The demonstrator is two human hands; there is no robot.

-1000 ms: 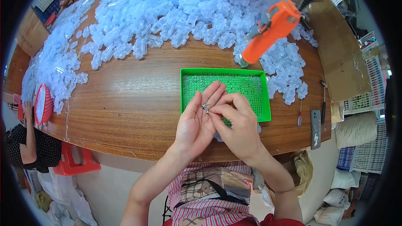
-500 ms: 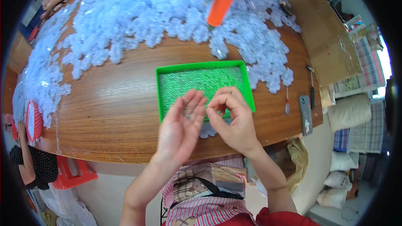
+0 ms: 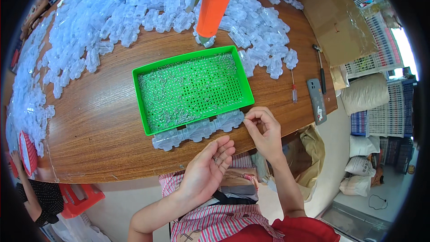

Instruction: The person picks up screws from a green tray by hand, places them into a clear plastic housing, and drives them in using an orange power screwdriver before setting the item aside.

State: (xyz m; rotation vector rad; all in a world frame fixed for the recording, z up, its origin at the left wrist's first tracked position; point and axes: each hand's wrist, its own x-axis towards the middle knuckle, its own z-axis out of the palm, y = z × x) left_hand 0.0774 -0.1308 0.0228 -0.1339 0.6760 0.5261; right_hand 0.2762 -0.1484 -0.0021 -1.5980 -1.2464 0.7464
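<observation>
My left hand (image 3: pixel 209 166) is palm up and cupped in front of the green tray, with small metal screws showing as glints among its half-curled fingers. My right hand (image 3: pixel 265 133) pinches with thumb and forefinger at the right end of a row of clear plastic casings (image 3: pixel 200 131); whatever sits between those fingertips is too small to make out. Three casings lie side by side along the near wall of the perforated green tray (image 3: pixel 139 103). Loose small screws (image 3: pixel 168 118) are scattered over the tray's bottom, thickest near its edges.
An orange power screwdriver (image 3: pixel 215 6) hangs over the tray's far side. Heaped clear casings (image 3: pixel 112 13) cover the table's back and left. At right lie a red-handled screwdriver (image 3: pixel 294 94), a hammer-like tool (image 3: pixel 320 69), a phone (image 3: pixel 316 101) and cardboard (image 3: pixel 333 22). Another person's arm (image 3: pixel 27 183) shows at left.
My hands have parted from above the tray: the right has gone to the casing row, the left has dropped nearer to me. The view has shifted, so the casings show more fully.
</observation>
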